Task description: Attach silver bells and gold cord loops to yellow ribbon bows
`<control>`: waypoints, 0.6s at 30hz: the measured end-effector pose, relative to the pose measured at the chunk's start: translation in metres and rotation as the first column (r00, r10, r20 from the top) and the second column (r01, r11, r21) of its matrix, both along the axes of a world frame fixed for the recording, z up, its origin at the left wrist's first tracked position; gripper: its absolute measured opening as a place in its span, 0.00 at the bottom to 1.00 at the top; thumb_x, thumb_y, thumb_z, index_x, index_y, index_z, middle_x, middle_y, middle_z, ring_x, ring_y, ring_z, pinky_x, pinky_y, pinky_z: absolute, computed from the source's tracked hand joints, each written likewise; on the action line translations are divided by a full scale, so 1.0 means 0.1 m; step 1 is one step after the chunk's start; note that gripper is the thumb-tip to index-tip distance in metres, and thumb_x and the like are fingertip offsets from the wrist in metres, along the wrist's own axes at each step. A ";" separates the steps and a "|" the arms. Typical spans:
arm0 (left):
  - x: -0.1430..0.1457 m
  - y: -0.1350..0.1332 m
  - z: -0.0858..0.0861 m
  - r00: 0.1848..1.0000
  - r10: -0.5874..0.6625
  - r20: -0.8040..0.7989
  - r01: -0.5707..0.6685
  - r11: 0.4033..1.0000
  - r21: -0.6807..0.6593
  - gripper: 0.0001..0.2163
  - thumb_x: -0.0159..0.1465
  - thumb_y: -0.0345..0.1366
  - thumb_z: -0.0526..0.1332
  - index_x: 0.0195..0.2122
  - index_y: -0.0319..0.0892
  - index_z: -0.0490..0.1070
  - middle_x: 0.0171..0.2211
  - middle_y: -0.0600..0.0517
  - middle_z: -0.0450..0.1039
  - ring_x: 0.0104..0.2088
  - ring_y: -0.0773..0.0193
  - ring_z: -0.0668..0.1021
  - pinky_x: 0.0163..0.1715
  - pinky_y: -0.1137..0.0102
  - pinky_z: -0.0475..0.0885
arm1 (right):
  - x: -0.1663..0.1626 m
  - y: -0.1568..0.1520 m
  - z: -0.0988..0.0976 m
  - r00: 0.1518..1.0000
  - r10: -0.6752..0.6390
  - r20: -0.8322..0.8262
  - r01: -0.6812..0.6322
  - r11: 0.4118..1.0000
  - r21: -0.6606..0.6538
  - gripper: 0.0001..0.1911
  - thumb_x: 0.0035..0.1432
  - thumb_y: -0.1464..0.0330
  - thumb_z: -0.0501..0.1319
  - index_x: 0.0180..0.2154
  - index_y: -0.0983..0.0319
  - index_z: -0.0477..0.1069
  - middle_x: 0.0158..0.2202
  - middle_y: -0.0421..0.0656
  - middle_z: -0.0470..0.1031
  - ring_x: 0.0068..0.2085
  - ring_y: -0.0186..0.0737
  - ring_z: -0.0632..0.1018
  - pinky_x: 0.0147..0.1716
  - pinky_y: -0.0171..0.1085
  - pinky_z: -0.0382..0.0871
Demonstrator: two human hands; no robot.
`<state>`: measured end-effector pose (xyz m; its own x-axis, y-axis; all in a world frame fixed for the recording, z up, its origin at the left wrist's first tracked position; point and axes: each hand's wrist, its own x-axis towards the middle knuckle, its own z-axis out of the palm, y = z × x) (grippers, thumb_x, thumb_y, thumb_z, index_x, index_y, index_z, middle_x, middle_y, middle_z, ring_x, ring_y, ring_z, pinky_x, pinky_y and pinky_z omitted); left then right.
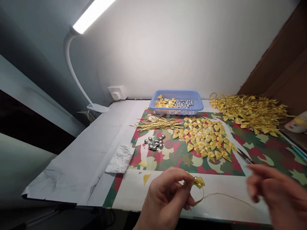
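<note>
My left hand [168, 195] pinches a small gold ribbon bow [198, 182] with a silver bead on it, near the table's front edge. A thin gold cord [225, 195] trails from the bow to the right, toward my right hand [275, 191]. That hand is smeared by motion and its fingers cannot be made out. Flat gold bows [206, 137] lie spread on the patterned paper [263, 150] beyond my hands. Left of them sit several silver bells [155, 143] and a bundle of gold wire ties [158, 124].
A blue basket [176, 110] with bows and bells stands at the back. A heap of finished gold bows [251, 111] lies at the back right. Crumpled white plastic [120, 158] lies to the left, and a white desk lamp [81, 76] stands at the back left.
</note>
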<state>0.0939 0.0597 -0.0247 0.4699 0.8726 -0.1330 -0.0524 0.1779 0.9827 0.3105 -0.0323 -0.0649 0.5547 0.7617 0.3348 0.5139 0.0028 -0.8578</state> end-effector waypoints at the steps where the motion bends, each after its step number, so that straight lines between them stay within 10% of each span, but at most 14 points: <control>1: 0.01 -0.02 0.00 1.000 0.014 0.009 -0.014 0.998 0.058 0.03 0.64 0.34 0.65 0.36 0.44 0.79 0.34 0.53 0.75 0.25 0.69 0.79 0.25 0.76 0.74 | -0.15 0.05 0.06 0.995 0.086 -0.049 -0.087 0.996 -0.012 0.12 0.66 0.56 0.56 0.45 0.53 0.73 0.27 0.38 0.70 0.25 0.38 0.72 0.26 0.34 0.67; 5: 0.00 -0.06 0.02 0.999 0.035 -0.006 -0.033 0.983 0.183 0.04 0.63 0.34 0.66 0.38 0.44 0.80 0.36 0.50 0.77 0.28 0.65 0.81 0.31 0.73 0.77 | -0.61 0.28 0.19 0.937 0.346 -0.046 -0.347 0.938 -0.017 0.10 0.68 0.61 0.57 0.35 0.57 0.72 0.28 0.38 0.70 0.27 0.34 0.71 0.26 0.31 0.65; 10: -0.10 0.02 0.10 1.000 -0.010 -0.008 0.010 1.000 -0.028 0.10 0.64 0.40 0.66 0.43 0.43 0.76 0.31 0.52 0.77 0.30 0.64 0.79 0.32 0.72 0.74 | -0.65 0.35 0.19 0.876 0.482 -0.013 -0.481 0.875 -0.057 0.11 0.71 0.68 0.51 0.36 0.58 0.68 0.30 0.39 0.71 0.30 0.34 0.72 0.25 0.29 0.65; 18: -0.11 0.18 0.13 0.995 -0.089 -0.047 0.080 0.983 -0.168 0.10 0.62 0.40 0.66 0.34 0.38 0.78 0.23 0.53 0.75 0.24 0.67 0.74 0.28 0.73 0.70 | -0.57 0.26 0.13 0.831 0.368 0.418 -0.422 0.905 0.042 0.17 0.67 0.75 0.54 0.55 0.56 0.66 0.38 0.43 0.74 0.34 0.36 0.76 0.34 0.32 0.70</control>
<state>0.0824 0.0781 -0.0115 0.5296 0.7938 -0.2991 0.0219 0.3397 0.9403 0.2535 -0.0059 -0.0523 0.0176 0.8230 0.5678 0.7370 0.3731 -0.5636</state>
